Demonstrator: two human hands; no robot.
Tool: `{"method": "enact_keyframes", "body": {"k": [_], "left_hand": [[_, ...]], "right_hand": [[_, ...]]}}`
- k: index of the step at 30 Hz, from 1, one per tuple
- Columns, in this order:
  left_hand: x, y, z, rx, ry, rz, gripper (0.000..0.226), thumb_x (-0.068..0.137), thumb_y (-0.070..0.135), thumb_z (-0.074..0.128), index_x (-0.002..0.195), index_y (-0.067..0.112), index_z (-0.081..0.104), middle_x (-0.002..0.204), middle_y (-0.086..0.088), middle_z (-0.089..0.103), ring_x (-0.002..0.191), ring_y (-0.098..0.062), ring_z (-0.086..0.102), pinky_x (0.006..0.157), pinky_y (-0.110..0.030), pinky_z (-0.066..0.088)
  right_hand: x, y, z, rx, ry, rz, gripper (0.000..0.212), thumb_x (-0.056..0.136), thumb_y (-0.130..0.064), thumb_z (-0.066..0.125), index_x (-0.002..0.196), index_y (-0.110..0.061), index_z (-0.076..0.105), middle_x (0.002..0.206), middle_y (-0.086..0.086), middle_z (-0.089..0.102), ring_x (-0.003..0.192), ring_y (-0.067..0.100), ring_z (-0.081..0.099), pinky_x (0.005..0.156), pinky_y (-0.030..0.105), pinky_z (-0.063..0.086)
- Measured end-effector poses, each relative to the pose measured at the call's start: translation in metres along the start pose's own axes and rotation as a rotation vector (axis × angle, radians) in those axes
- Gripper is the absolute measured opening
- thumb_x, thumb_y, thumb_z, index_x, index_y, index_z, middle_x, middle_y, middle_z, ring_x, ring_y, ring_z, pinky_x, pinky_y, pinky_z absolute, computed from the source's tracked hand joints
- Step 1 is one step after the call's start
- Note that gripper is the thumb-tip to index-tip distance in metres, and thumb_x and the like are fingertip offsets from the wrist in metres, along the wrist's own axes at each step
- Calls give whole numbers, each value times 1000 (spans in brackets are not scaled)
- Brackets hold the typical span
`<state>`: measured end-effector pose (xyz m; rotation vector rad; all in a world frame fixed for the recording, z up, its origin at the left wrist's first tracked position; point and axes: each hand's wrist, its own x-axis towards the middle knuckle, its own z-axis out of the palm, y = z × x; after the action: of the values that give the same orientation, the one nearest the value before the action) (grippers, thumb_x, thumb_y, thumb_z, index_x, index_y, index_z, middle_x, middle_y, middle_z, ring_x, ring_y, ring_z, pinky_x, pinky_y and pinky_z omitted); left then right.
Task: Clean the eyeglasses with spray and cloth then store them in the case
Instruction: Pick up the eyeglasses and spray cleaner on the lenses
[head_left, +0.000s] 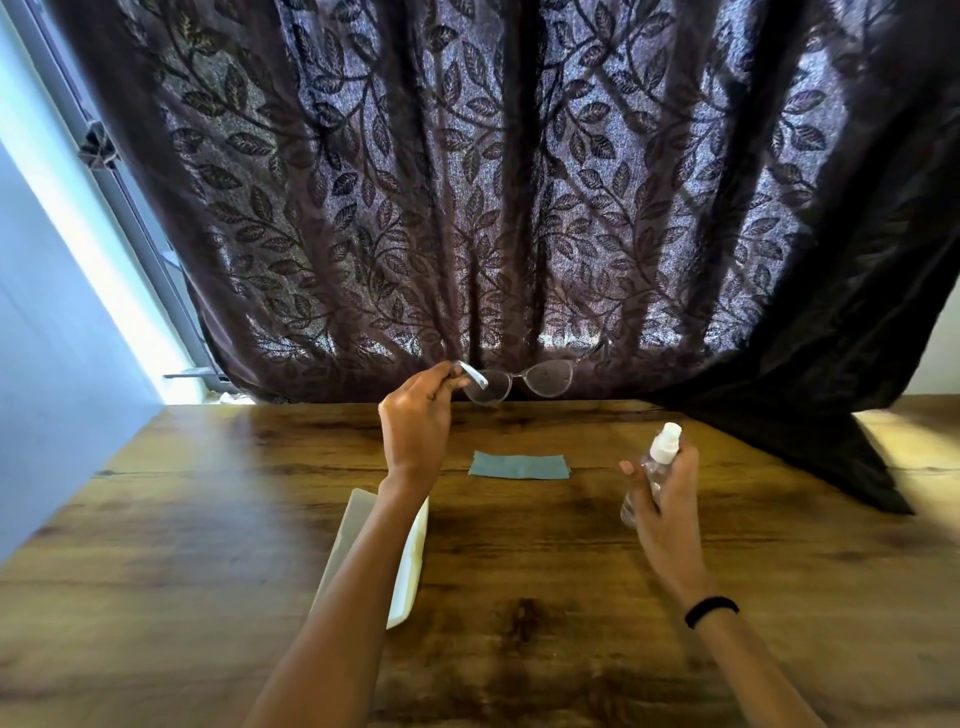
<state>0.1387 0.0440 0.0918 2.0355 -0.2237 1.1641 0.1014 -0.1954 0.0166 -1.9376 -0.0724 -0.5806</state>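
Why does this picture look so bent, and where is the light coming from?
Head view: the wide-angle lens bows the edges of the table, which carries a soft sheen; daylight shines through the curtain and the gap at its left, backlighting the eyeglasses in the left hand; the right hand and spray bottle look slightly blurred.

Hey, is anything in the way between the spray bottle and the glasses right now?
Nothing visible. The right hand holds the bottle, the left hand holds the glasses up by one temple, and only open air lies between them. The cloth lies flat on the table below that gap.
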Motion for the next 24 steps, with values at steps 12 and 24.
{"method": "enact_keyframes", "body": {"k": [12, 24], "left_hand": [[-1, 0, -2, 24, 4, -28, 13, 74, -9, 65, 86, -9, 70, 70, -20, 70, 56, -26, 64, 61, 3, 39], [1, -6, 3, -70, 55, -140, 9, 77, -1, 69, 85, 2, 73, 68, -8, 71, 46, -14, 53, 46, -23, 49]], "right_hand": [[-6, -15, -3, 76, 90, 41, 43, 85, -52, 51, 120, -33, 34, 116, 9, 41, 94, 6, 57, 79, 27, 54], [59, -75, -9, -189, 92, -221, 32, 83, -16, 64, 115, -12, 63, 101, 3, 66, 105, 20, 49, 88, 24, 40]]}}
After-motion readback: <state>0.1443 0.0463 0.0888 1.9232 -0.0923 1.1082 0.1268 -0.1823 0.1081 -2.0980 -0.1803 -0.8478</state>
